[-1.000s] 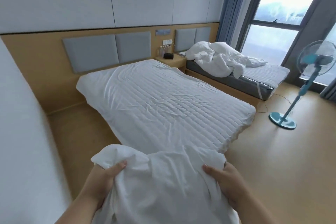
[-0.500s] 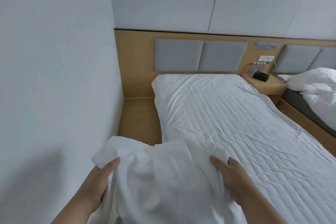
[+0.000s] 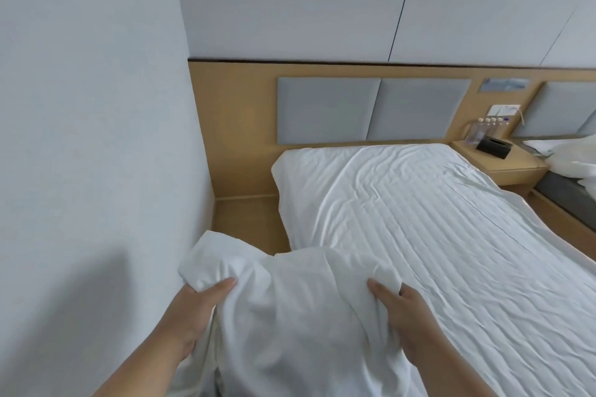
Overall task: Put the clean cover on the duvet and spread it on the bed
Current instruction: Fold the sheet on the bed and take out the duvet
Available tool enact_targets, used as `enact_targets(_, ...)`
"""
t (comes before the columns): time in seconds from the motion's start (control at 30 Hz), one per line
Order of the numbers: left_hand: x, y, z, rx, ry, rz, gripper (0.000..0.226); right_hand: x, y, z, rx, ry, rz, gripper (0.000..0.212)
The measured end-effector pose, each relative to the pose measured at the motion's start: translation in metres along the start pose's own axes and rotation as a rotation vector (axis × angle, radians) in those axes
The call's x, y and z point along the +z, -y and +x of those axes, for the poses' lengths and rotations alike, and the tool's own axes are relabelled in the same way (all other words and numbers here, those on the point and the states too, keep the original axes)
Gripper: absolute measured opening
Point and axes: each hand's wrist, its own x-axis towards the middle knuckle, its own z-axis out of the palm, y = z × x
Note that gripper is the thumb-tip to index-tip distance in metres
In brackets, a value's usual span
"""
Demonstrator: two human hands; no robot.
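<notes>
A bundle of white bedding [image 3: 290, 309] hangs in front of me at the bottom centre, bunched and creased. My left hand [image 3: 196, 309] grips its left corner, thumb on top. My right hand [image 3: 403, 309] grips the right side, fingers wrapped under the cloth. Whether it is the cover or the duvet, I cannot tell. Beyond it lies the bed [image 3: 435, 235], covered by a wrinkled white striped sheet, its foot corner under the bundle.
A white wall [image 3: 90, 138] stands close on my left, with a narrow wooden floor strip [image 3: 248, 222] between it and the bed. A wooden nightstand [image 3: 503, 167] with a black box and bottles sits at the right. A second bed's white bedding [image 3: 577, 155] shows at the right edge.
The view has swung left, away from the window and fan, toward the wall and headboard. Both hands keep their hold on the white bundle, which stays in front of me.
</notes>
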Motion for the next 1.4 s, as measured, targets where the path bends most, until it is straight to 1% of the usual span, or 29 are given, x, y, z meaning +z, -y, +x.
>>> enact_targets(0.07,0.004,-0.023,0.045,0.006,0.026,0.014,0.062,0.012,0.022,0.035,-0.008,-0.04,0.017,0.009)
enact_targets(0.17,0.015,-0.048,0.116,0.024,0.058,0.041,0.049,0.029,0.047,0.096,-0.025,-0.087,0.027,0.007)
enact_targets(0.23,0.022,-0.057,0.17,0.023,0.04,0.073,0.045,0.045,0.062,0.143,-0.026,-0.094,0.022,0.006)
enact_targets(0.3,0.027,-0.066,0.225,0.017,0.015,0.118,0.049,0.065,0.076,0.194,-0.03,-0.099,0.002,0.008)
enact_targets(0.4,0.032,-0.082,0.304,0.008,-0.009,0.157,0.068,0.093,0.101,0.28,-0.037,-0.077,-0.029,0.011)
enact_targets(0.47,0.031,-0.097,0.352,-0.023,-0.06,0.149,0.075,0.108,0.124,0.337,-0.025,-0.048,-0.066,0.011)
enact_targets(0.5,0.029,-0.104,0.372,-0.041,-0.078,0.144,0.075,0.115,0.136,0.363,-0.018,-0.04,-0.083,0.015)
enact_targets(0.57,0.025,-0.122,0.41,-0.069,-0.109,0.132,0.066,0.129,0.162,0.409,-0.015,-0.029,-0.111,0.022)
enact_targets(0.63,0.02,-0.141,0.445,-0.075,-0.143,0.119,0.052,0.146,0.189,0.448,-0.035,-0.014,-0.134,0.022)
enact_targets(0.7,0.016,-0.16,0.481,-0.072,-0.167,0.104,0.046,0.162,0.213,0.483,-0.063,-0.011,-0.151,0.02)
enact_targets(0.87,0.004,-0.189,0.582,-0.116,-0.134,0.094,0.06,0.195,0.239,0.564,-0.042,-0.031,-0.15,0.017)
enact_targets(0.97,-0.001,-0.199,0.649,-0.142,-0.071,0.131,0.06,0.213,0.239,0.611,-0.001,-0.094,-0.125,0.017)
enact_targets(1.03,-0.003,-0.208,0.696,-0.136,-0.016,0.174,0.053,0.226,0.24,0.642,0.012,-0.162,-0.093,0.018)
enact_targets(1.1,-0.003,-0.223,0.745,-0.141,0.074,0.204,0.048,0.237,0.245,0.668,0.032,-0.223,-0.041,0.018)
enact_targets(1.2,0.005,-0.25,0.811,-0.134,0.216,0.304,0.053,0.246,0.256,0.693,0.059,-0.296,0.066,0.021)
enact_targets(1.23,0.012,-0.259,0.829,-0.123,0.268,0.345,0.05,0.246,0.259,0.699,0.07,-0.328,0.105,0.025)
enact_targets(1.3,0.029,-0.276,0.863,-0.107,0.36,0.414,0.044,0.24,0.26,0.708,0.099,-0.412,0.186,0.04)
enact_targets(1.33,0.04,-0.282,0.878,-0.102,0.4,0.437,0.043,0.235,0.26,0.711,0.111,-0.453,0.225,0.047)
enact_targets(1.4,0.067,-0.289,0.905,-0.116,0.458,0.482,0.048,0.221,0.259,0.718,0.141,-0.522,0.282,0.052)
